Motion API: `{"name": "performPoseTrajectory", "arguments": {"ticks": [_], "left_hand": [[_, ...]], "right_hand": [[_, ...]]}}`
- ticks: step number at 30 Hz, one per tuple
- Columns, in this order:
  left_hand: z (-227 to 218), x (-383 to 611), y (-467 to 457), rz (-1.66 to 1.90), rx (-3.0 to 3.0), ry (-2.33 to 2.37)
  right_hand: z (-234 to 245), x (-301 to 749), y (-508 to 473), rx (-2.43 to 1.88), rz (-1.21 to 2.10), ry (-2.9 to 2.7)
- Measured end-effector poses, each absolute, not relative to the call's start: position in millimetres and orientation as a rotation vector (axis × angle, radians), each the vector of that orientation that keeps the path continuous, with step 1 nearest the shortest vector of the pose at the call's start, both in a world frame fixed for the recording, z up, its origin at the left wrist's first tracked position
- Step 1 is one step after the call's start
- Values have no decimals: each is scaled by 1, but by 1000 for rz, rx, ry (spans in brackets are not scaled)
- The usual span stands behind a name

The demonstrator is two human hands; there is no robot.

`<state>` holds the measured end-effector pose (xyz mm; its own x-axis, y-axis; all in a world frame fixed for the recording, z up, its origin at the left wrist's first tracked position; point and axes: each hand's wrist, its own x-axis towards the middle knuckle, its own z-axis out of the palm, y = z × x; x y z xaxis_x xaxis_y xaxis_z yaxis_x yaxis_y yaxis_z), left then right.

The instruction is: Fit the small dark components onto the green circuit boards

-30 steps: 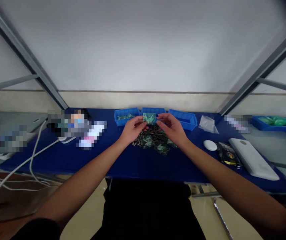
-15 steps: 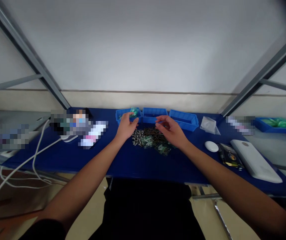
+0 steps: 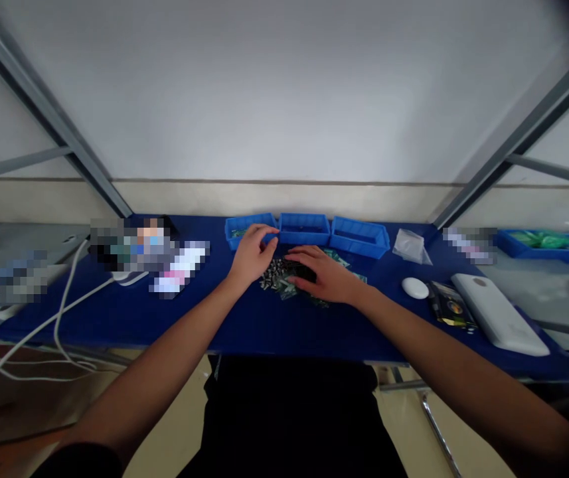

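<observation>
My left hand is beside the left blue bin, thumb and fingers apart, nothing visible between them. Some green plastic packets show inside that bin, partly hidden by the hand. My right hand hovers over or touches a pile of small parts, its fingers spread and bent. Short silver metal pieces lie at the pile's left side. Clear greenish packets lie in front and to the right. My right hand covers much of the pile, including the long dark screw-like pieces seen earlier.
A middle blue bin and a right blue bin stand behind the pile. Rightward lie a clear bag, a white round case, a black packet and a long white device. White cables hang at left.
My right hand has moved left and lower onto the pile. The green packet by my left fingers at the left bin is no longer seen there. The view has shifted slightly.
</observation>
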<state>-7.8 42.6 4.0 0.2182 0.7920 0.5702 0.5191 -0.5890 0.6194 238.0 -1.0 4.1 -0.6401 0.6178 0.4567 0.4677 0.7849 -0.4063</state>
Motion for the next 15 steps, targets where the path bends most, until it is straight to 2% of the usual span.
{"name": "performPoseTrajectory", "arguments": {"ticks": [9, 15], "left_hand": [[-5, 2, 40, 973, 2375, 1188], [-4, 3, 40, 1059, 2154, 1167]], "right_hand": [[11, 231, -11, -679, 242, -2547], [8, 223, -16, -655, 257, -2554]]}}
